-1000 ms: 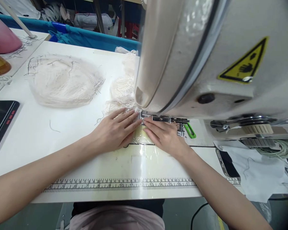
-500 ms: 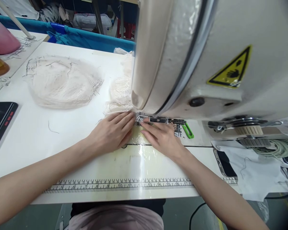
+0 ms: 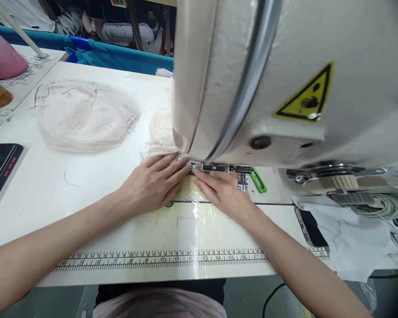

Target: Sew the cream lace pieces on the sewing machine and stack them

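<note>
Under the head of the sewing machine (image 3: pixel 232 88) lies a piece of cream lace fabric (image 3: pixel 157 143), partly hidden behind the machine. My left hand (image 3: pixel 155 181) rests flat on the front edge of this fabric, its fingers stretched toward the presser foot. On the other side of the foot, my right hand (image 3: pixel 223 190) lies low on the machine bed, fingertips close to the needle area and partly covered by the metal attachment (image 3: pixel 215 168). Its visible fingers are stretched out. A green thread snipper (image 3: pixel 258 180) lies just right of that hand.
A heap of cream lace (image 3: pixel 86 117) with loose dark threads lies at the left. A black tablet-like device (image 3: pixel 0 172) sits at the left edge. At the right are a phone (image 3: pixel 311 227), white cloth (image 3: pixel 354 247) and coiled cord (image 3: pixel 384 206). A printed ruler (image 3: pixel 166 260) runs along the front.
The left fingertips have shifted slightly right, toward the presser foot. My right hand stays nearly in place. The view has turned a little, so the machine appears farther left.
</note>
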Motion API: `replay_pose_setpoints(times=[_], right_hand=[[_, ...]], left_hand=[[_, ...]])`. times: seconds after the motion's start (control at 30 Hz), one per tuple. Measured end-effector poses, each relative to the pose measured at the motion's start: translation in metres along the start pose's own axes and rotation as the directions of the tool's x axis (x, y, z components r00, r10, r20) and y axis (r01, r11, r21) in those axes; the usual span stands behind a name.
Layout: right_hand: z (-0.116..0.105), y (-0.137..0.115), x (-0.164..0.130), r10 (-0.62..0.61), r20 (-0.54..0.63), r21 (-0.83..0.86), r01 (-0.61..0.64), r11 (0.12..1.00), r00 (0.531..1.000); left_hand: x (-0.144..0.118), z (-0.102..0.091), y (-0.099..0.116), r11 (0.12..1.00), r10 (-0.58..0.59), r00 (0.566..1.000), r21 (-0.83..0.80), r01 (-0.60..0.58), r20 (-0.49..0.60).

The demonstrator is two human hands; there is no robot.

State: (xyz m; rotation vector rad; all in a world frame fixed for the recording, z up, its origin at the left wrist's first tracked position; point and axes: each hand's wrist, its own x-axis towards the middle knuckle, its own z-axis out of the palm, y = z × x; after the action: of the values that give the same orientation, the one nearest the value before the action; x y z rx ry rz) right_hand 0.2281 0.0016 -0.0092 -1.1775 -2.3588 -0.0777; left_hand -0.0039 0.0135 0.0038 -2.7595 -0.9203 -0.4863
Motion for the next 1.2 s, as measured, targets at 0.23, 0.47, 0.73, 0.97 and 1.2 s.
replay_pose_setpoints(times=[0.23,0.47,0.73,0.97,1.2], right_hand=[[-0.002,-0.003,0.0,0.027,0.035,-0.011,-0.026,1.0,0.999],[0.002,-0.005,-0.004,0.021,0.088,-0.126,-0.01,0.992,0.996],[0.0,-0.01,0.0,-0.024,0.065,-0.226,0.038,0.973,0.998],[0.001,0.0,-0.004,0.0,-0.001,-0.203,-0.001,0.979,1.0],[-0.002,0.011,-0.01,-0.133,0.028,-0.188,0.136,0.973,0.991]], left_hand=[[0.001,0.0,0.0,1.0,-0.011,1.0,0.005,0.011,0.009],[0.002,0.0,0.001,0.999,-0.026,1.0,0.024,0.025,0.008],[0.001,0.002,0.002,0.998,-0.066,0.997,0.018,0.065,0.037],[0.0,0.002,0.002,0.996,-0.093,0.994,-0.002,0.093,0.06],[0.002,-0.013,0.004,0.996,-0.035,0.999,0.08,0.035,-0.001]])
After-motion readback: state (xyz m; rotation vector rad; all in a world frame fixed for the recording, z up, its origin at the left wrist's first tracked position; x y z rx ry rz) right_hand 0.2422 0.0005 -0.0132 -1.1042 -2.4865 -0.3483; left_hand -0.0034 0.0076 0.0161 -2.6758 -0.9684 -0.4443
